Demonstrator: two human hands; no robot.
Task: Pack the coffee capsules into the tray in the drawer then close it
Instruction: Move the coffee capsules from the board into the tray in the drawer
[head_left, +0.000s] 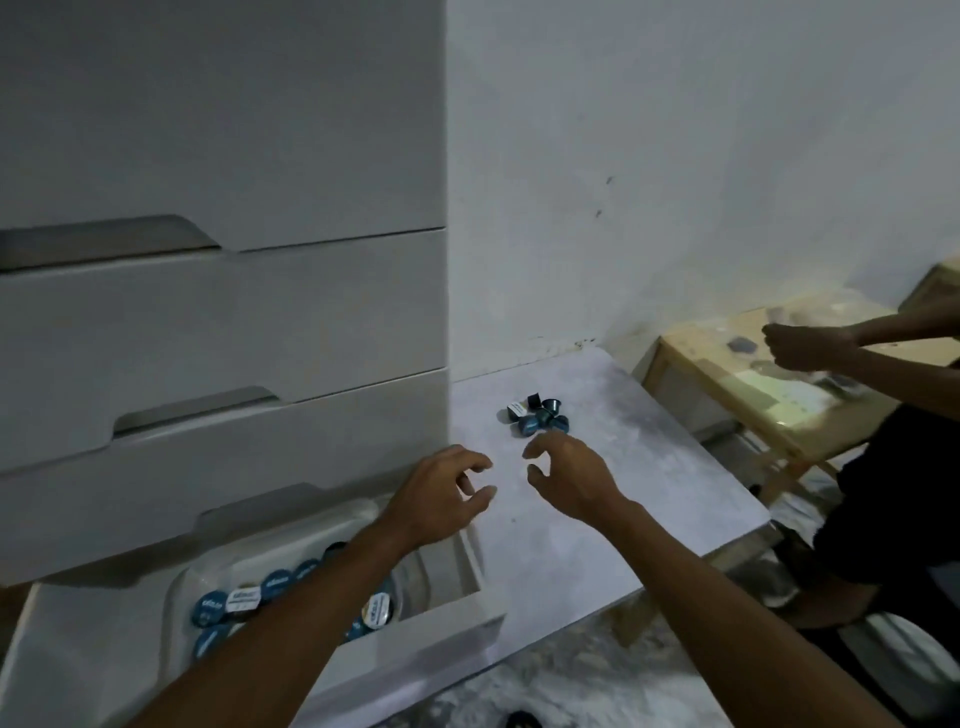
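A small pile of dark blue coffee capsules (538, 415) lies on the grey low table (649, 499). My left hand (441, 493) and my right hand (566, 478) hover side by side just short of the pile, fingers loosely spread, holding nothing. Below left, the bottom drawer (431, 649) stands pulled out. Inside it a white tray (179, 597) holds several blue-lidded capsules (249, 597); my left forearm hides part of them.
A white chest of drawers (223, 312) with closed upper drawers fills the left. Another person's hands (800, 348) work over a wooden stool (727, 395) at the right, their dark-clothed body beside the table. A white wall stands behind.
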